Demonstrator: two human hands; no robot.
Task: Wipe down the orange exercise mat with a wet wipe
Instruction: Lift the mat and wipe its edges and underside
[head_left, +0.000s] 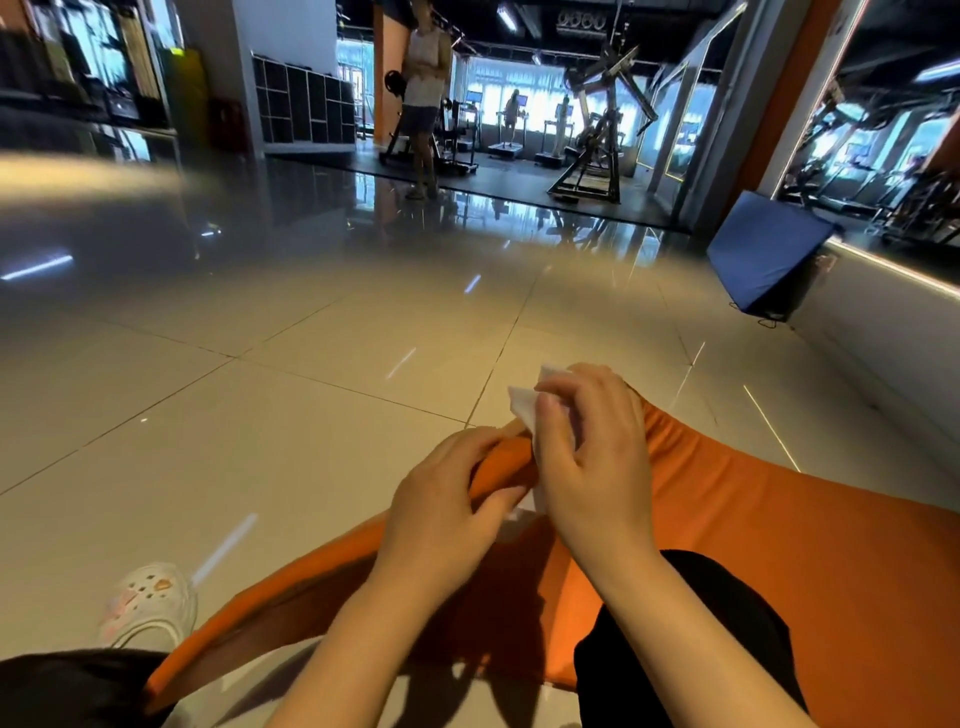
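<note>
Gripping the raised edge of the orange exercise mat (753, 545), the left hand (441, 504) has its fingers curled round that edge. Right hand (587, 457), at 1 o'clock from the left, pinches the white wet wipe (524, 408) against the mat edge. Mat lies on the tiled floor (260, 405); a white shoe (150, 605) sits at 8 o'clock.

One head-worn wide-angle cam, looking fwd and down. Near: glossy beige tiled floor (260, 415). Far: gym machines.

Orange mat (753, 525) edge lifted off floor; crumpled, seemingly damp white wipe (523, 405) against it.
</note>
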